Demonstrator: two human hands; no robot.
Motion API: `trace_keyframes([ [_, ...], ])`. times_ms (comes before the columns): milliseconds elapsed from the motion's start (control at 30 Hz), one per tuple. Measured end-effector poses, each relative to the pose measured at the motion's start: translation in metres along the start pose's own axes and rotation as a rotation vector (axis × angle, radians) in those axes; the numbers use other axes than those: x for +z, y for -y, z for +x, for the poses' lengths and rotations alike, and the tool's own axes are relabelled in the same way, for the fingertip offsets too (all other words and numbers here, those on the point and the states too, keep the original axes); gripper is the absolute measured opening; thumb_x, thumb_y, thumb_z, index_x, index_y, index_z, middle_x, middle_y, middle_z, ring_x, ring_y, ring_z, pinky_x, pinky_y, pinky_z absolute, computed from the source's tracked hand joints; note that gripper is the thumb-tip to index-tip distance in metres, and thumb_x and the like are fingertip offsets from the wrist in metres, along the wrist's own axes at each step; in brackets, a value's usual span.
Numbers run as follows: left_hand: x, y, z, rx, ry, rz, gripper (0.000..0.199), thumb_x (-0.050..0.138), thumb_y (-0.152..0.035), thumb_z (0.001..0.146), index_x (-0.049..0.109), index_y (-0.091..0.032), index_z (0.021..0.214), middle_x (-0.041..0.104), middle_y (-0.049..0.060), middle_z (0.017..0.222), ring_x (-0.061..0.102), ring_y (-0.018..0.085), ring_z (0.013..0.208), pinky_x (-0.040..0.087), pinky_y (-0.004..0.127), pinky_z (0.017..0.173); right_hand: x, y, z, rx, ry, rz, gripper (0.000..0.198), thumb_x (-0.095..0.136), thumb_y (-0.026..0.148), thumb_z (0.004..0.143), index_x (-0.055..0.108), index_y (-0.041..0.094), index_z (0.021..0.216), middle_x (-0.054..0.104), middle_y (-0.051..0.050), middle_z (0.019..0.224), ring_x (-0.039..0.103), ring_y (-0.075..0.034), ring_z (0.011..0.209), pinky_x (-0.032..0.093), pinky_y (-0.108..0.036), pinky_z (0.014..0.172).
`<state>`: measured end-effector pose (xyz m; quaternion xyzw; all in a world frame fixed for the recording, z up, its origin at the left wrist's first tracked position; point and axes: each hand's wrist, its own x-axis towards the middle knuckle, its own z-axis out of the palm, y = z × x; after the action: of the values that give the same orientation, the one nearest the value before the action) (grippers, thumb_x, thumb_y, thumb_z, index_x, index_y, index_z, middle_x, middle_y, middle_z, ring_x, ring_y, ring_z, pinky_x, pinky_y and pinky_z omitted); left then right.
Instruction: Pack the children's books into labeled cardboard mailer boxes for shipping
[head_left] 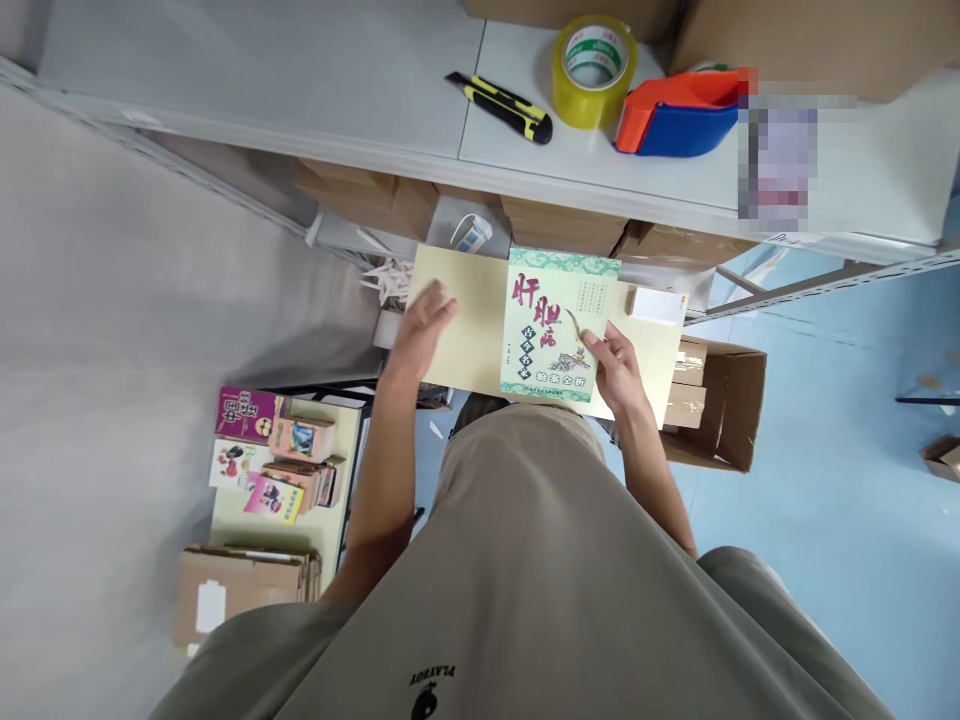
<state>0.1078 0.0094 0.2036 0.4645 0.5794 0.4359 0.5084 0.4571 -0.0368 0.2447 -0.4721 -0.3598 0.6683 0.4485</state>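
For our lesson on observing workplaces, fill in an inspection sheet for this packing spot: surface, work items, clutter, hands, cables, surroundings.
Surface: grey table.
Work items: book lying on flat beige sheet.
Clutter: utility knife, yellow tape roll, tape dispenser.
Hands: left hand flat on the sheet; right hand pinching the book's corner.
Cables: nothing seen.
Surroundings: open carton, stacked books on the floor.
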Motion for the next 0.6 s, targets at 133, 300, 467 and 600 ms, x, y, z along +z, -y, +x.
trace_keyframes([
  [133,0.070,-0.021,-0.043,-0.299,0.302,-0.299,0.081,0.102,-0.086,0.077,0.088,-0.017,0.117,0.090,0.020,0.119,0.086,0.042,0.125,0.070,0.051,0.104,-0.009,-0.006,0.003,-0.002,0.053,-0.029,0.075,0.088,0.084,0.095,0.080,0.033,0.151,0.091,-0.008,0.133,0.088,-0.037,0.121,0.077,-0.060,0.106],
  [300,0.103,-0.035,-0.053,-0.264,0.187,-0.296,0.073,0.106,-0.081,0.074,0.088,-0.017,0.103,0.089,0.012,0.099,0.086,0.029,0.095,0.068,0.038,0.083,-0.011,-0.011,0.008,-0.095,-0.023,-0.186,0.080,0.077,0.086,0.102,0.075,0.033,0.162,0.089,-0.012,0.141,0.084,-0.040,0.135,0.073,-0.064,0.115],
  [467,0.113,-0.045,-0.059,-0.063,-0.004,0.056,0.058,0.092,-0.073,0.095,0.091,-0.019,0.116,0.092,0.010,0.107,0.085,0.028,0.095,0.067,0.037,0.082,0.028,-0.015,0.008,-0.232,-0.214,-0.333,0.099,0.081,0.090,0.097,0.062,0.035,0.177,0.073,-0.014,0.172,0.060,-0.044,0.169,0.055,-0.072,0.139],
  [600,0.114,-0.043,-0.069,0.130,0.162,0.198,0.062,0.092,-0.066,0.097,0.087,-0.024,0.142,0.089,0.014,0.143,0.084,0.039,0.136,0.067,0.049,0.120,0.060,-0.021,0.015,-0.178,-0.243,-0.276,0.098,0.085,0.091,0.093,0.070,0.029,0.166,0.081,-0.017,0.160,0.074,-0.044,0.153,0.063,-0.067,0.130],
])
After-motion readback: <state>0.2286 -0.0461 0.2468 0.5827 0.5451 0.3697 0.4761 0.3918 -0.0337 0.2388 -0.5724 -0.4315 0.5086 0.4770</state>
